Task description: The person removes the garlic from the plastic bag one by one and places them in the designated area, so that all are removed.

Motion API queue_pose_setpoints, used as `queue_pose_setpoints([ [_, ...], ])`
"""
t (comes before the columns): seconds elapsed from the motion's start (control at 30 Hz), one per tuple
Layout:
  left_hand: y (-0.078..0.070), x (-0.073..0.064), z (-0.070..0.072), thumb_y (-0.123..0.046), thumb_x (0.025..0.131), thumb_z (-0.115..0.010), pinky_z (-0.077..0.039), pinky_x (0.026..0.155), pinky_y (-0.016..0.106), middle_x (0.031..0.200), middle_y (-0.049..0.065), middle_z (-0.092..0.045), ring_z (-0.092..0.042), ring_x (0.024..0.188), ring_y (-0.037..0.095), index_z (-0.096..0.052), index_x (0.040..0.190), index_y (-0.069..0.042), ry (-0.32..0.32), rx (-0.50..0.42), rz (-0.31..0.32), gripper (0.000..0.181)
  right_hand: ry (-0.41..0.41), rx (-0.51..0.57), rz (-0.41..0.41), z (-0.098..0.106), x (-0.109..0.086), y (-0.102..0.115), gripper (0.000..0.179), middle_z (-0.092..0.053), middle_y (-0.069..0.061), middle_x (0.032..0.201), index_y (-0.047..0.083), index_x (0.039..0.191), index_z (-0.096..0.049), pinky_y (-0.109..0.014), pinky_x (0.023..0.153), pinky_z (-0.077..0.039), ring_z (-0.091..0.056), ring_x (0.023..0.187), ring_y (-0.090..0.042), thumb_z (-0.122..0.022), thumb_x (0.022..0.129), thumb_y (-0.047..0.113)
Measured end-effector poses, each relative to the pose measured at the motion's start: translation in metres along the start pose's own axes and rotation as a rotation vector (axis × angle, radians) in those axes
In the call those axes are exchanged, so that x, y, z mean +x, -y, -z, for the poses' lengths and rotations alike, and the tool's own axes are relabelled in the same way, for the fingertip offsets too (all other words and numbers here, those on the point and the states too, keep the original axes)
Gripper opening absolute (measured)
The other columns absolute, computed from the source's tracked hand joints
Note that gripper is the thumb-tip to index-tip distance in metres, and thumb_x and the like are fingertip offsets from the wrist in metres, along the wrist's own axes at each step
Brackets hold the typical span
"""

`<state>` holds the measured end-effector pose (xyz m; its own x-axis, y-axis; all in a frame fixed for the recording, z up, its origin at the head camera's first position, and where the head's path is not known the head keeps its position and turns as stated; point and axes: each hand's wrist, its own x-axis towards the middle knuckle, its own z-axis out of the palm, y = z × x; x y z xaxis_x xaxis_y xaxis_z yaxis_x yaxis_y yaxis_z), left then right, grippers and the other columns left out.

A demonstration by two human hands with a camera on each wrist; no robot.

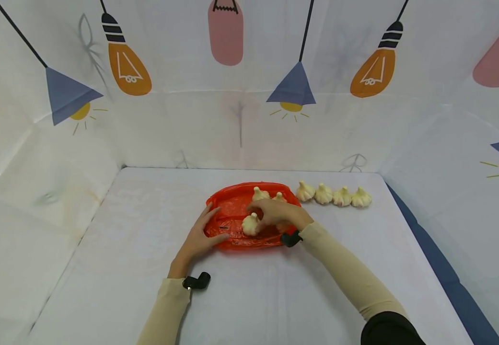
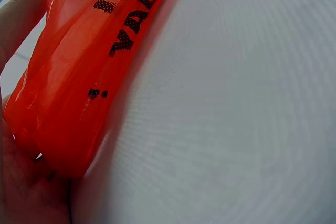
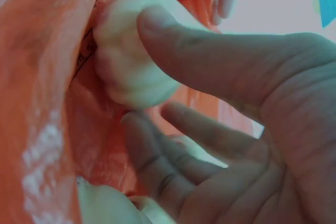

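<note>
A red plastic bag (image 1: 232,206) with black print lies spread in an oval, basin-like shape with raised sides. My right hand (image 1: 275,213) reaches into it and pinches a garlic bulb (image 1: 249,225); in the right wrist view the thumb (image 3: 163,24) lies on the bulb and the fingertips are at its underside. Two more garlic bulbs (image 1: 260,194) show behind that hand, and another pale bulb (image 3: 110,205) appears low in the right wrist view. My left hand (image 1: 197,239) grips the bag's left end, thumb at the front rim and fingers at the back.
Several garlic bulbs (image 1: 323,194) stand in a row to the right of the bag, near the back of the white table (image 1: 145,206). A white printed curtain (image 1: 249,124) surrounds the table's back and sides. Dark blue fabric (image 1: 430,254) runs along the right edge.
</note>
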<state>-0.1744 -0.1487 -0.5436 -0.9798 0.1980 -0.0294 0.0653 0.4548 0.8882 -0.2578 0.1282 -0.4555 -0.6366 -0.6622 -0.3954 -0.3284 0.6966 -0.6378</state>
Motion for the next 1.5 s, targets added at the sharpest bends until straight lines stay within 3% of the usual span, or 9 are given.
queue_pose_setpoints([
  [0.17,-0.001,0.0,0.001,-0.045,0.083,-0.084,-0.019,0.124,0.067,0.173,-0.002,-0.016,-0.014,0.16,0.033,-0.04,0.159,-0.03,-0.001,0.0,0.004,0.088,-0.053,0.003,0.032,0.0,0.002,0.001,0.057,-0.065,0.001,0.127,0.015,0.141,-0.06,-0.037,0.104,-0.052,-0.059,0.118,-0.017,-0.082,0.089,0.023],
  [0.33,-0.001,-0.001,0.001,-0.046,0.084,-0.084,-0.019,0.124,0.067,0.173,-0.001,-0.016,-0.014,0.16,0.034,-0.04,0.159,-0.03,-0.005,0.006,0.008,0.088,-0.097,-0.038,0.057,-0.002,0.006,0.002,0.053,-0.066,0.001,0.128,0.015,0.139,-0.061,-0.037,0.105,-0.052,-0.061,0.119,-0.017,-0.078,0.093,0.034],
  [0.67,0.0,-0.002,0.001,-0.048,0.084,-0.083,-0.02,0.123,0.069,0.173,0.002,-0.017,-0.015,0.159,0.036,-0.04,0.159,-0.028,-0.002,0.006,-0.001,0.089,-0.068,0.035,0.052,-0.008,0.011,0.003,0.047,-0.069,0.005,0.125,0.018,0.133,-0.066,-0.037,0.105,-0.052,-0.062,0.117,-0.016,-0.081,0.091,0.03],
  [0.93,-0.001,-0.001,0.002,-0.042,0.083,-0.085,-0.019,0.124,0.066,0.173,0.003,-0.019,-0.016,0.159,0.034,-0.042,0.158,-0.022,-0.016,-0.014,-0.051,0.089,-0.082,0.096,0.124,-0.009,0.013,0.001,0.036,-0.069,-0.003,0.122,0.01,0.125,-0.068,-0.031,0.097,-0.057,-0.067,0.113,-0.019,-0.078,0.092,0.019],
  [1.23,0.0,-0.001,0.002,-0.045,0.083,-0.085,-0.019,0.124,0.066,0.173,0.002,-0.019,-0.016,0.16,0.033,-0.041,0.159,-0.022,-0.014,-0.004,-0.052,0.09,-0.029,0.134,0.092,-0.014,0.018,0.003,0.048,-0.066,0.003,0.13,0.016,0.133,-0.064,-0.035,0.102,-0.055,-0.064,0.117,-0.019,-0.082,0.089,0.017],
  [1.5,0.001,-0.001,0.002,-0.045,0.083,-0.085,-0.02,0.124,0.066,0.173,0.003,-0.018,-0.016,0.16,0.034,-0.041,0.159,-0.022,-0.014,-0.004,-0.057,0.091,-0.02,0.109,0.123,-0.017,0.021,0.003,0.044,-0.066,0.004,0.129,0.018,0.133,-0.065,-0.035,0.102,-0.055,-0.064,0.116,-0.018,-0.08,0.091,0.018],
])
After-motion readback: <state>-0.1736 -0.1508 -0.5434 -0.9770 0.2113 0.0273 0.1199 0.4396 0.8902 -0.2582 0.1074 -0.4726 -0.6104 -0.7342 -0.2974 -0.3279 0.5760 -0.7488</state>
